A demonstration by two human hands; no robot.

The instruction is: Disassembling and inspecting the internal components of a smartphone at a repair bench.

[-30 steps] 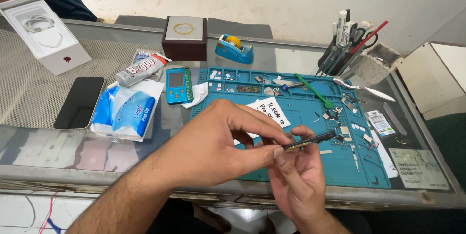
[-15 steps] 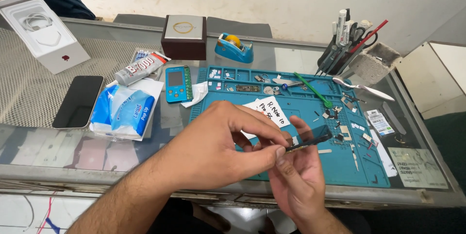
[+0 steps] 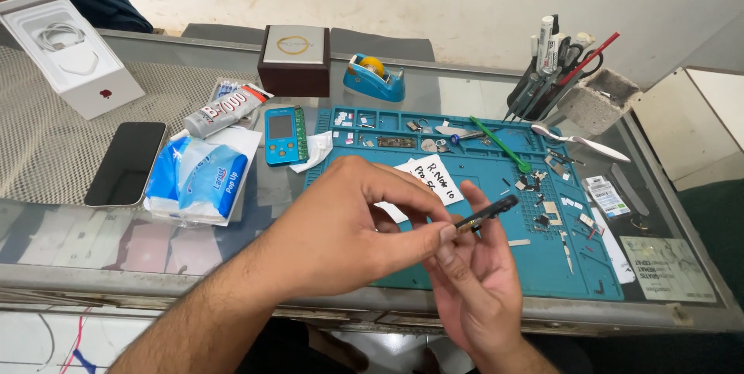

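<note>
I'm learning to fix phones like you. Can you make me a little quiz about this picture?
1. True or false: the black phone lies on the blue mat.
2. What do the left hand and right hand hold between them? A) thin dark part B) tape C) glue tube
3. Fill in: the tape holder stands right of the dark ____.

Key:
1. False; it lies left of the tissue pack.
2. A, the thin dark part.
3. box.

A phone repair shop: blue repair mat [image 3: 496, 188], tool holder [image 3: 554, 64], glass counter [image 3: 93, 242].
</note>
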